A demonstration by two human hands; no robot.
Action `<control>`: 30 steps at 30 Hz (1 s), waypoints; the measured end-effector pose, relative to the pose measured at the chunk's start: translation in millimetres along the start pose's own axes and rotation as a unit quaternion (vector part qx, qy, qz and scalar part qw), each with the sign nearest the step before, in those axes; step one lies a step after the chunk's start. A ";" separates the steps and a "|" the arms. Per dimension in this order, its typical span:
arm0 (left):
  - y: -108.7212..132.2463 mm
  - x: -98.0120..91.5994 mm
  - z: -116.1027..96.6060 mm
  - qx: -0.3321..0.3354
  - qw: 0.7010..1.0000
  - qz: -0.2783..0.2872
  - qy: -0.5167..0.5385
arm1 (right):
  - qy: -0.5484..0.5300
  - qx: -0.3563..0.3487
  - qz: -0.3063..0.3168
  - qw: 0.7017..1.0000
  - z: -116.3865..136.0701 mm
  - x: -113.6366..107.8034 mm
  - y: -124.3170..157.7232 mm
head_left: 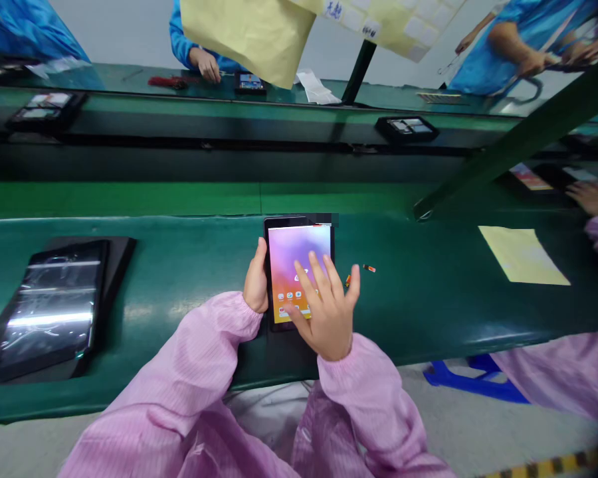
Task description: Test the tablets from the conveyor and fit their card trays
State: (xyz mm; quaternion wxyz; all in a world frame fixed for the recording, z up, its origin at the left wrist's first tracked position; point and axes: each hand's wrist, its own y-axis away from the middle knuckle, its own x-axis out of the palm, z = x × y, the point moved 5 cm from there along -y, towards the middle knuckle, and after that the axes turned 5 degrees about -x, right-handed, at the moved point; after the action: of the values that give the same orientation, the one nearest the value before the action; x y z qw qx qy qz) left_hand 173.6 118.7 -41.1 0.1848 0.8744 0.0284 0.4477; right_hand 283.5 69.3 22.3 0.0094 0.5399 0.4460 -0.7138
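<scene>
A tablet (289, 265) with a lit purple-to-orange home screen and app icons is in front of me over the green bench mat. My left hand (256, 279) grips its left edge, thumb up along the side. Over the lower right part of the screen my right hand (327, 309) is spread, fingers apart; whether a fingertip touches the glass I cannot tell. Just right of the tablet lie two small orange-and-black pieces (369, 268), one partly hidden by my right hand.
At left, a dark, film-covered tablet (54, 299) rests on a black tray (122, 255). A yellow paper sheet (523, 255) lies at right, near a co-worker's hand (595, 198). Behind the bench runs a conveyor (289, 162) carrying devices. A green post (508, 143) slants at right.
</scene>
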 end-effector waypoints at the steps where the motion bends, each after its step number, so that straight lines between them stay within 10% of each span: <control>1: 0.4 -0.9 -1.4 0.013 1.000 -0.012 -0.001 | 0.005 -0.002 0.000 1.000 -2.3 4.4 -11.0; 5: 0.5 -5.3 -6.2 0.052 0.997 -0.051 -0.001 | 0.010 0.004 0.051 0.999 -1.6 21.1 -25.3; 11: 3.5 -0.4 -10.4 0.060 0.997 -0.031 0.029 | -0.015 0.006 0.131 0.991 17.5 22.6 27.8; 17: 17.6 13.7 -25.6 0.132 0.986 -0.027 0.093 | -0.048 -0.037 0.075 0.995 20.4 -1.0 44.6; 23: 44.3 28.3 -39.3 0.330 0.933 -0.123 0.073 | -0.103 -0.045 -0.070 0.991 19.2 -34.2 -5.7; 30: 70.5 48.7 -41.9 0.354 0.914 -0.162 -0.117 | -0.146 0.023 -0.084 0.985 60.7 -44.0 -78.2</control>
State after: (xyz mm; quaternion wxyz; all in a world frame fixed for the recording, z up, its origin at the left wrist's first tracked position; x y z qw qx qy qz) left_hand 161.2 76.1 43.4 -0.0644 0.9122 0.3047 0.2665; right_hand 216.9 56.5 106.7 0.0019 0.3905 0.4674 -0.7931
